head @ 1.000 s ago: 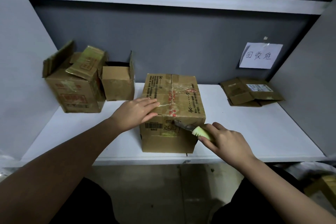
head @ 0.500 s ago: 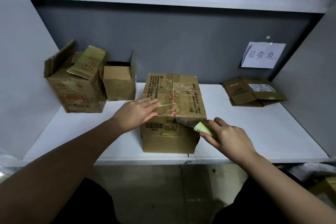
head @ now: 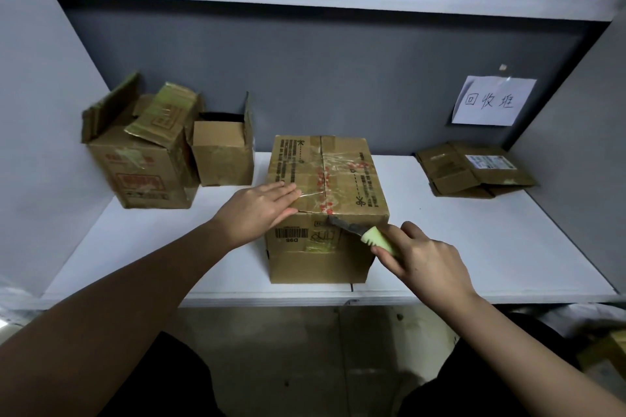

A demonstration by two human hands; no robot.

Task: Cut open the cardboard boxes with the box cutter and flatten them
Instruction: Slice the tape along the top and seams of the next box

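Observation:
A taped cardboard box (head: 342, 176) stands closed in the middle of the white shelf (head: 474, 247), near its front edge. My left hand (head: 257, 210) lies flat with straight fingers on the box's top left edge. My right hand (head: 423, 261) grips the pale green handle of the box cutter (head: 366, 235). Its dark blade tip touches the tape seam at the top front edge of the box.
Two opened boxes stand at the back left: a large one (head: 142, 159) with loose flaps and a smaller one (head: 223, 152). A flattened box (head: 474, 169) lies at the back right under a paper note (head: 494, 101) on the grey wall.
The box cutter's blade has crept up from the front face to the seam at the top front edge. My left hand has stayed flat on the box.

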